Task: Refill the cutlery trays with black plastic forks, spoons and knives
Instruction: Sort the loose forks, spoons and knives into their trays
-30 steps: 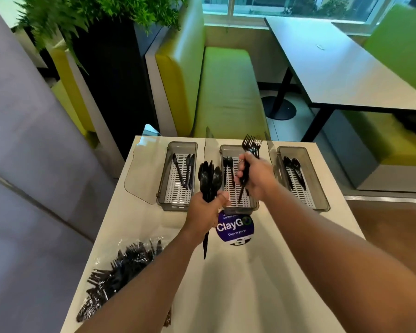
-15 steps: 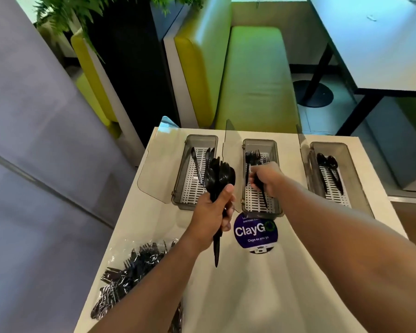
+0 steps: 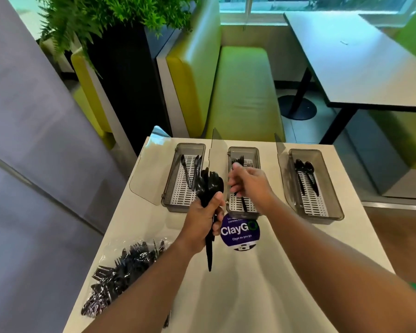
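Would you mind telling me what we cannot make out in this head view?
Head view:
- Whether the right hand pinches anything: its curled fingers hide the middle tray below.
- How many spoons the left hand grips: they overlap.
- The bag of cutlery: the left forearm covers its near end.

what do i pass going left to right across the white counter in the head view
bag of black cutlery → knife tray → bundle of spoons gripped in the left hand → fork tray → spoon tray
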{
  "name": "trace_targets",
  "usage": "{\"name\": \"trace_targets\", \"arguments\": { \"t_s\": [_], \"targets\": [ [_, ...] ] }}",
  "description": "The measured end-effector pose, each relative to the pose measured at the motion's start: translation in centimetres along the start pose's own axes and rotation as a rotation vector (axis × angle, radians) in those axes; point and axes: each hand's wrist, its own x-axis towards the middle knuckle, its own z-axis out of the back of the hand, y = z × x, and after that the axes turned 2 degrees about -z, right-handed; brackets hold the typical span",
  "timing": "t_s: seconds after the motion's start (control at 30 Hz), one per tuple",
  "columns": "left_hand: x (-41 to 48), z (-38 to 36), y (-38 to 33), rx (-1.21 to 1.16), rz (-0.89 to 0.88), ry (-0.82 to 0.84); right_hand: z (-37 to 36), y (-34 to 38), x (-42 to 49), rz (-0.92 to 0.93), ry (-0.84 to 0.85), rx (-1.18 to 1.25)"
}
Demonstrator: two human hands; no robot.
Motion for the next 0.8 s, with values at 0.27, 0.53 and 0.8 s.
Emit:
{"name": "trace_targets", "arguments": {
  "t_s": [0.27,0.53,0.8],
  "targets": [
    [-0.7,-2.1,0.7,0.093,-0.049,0.021,0.2,0.4,-4.8,-0.015,0.079,-0.148],
    [-1.2,-2.8,2.4,0.192,-0.033,-0.012,1.9,1.4,-5.4,0.002,-0.156,0.241],
    [-0.8,-3.5,3.0,0.237,-0.027,-0.023,1.2,-0.5,-5.9,-0.021,-0.032,-0.117]
  ]
}}
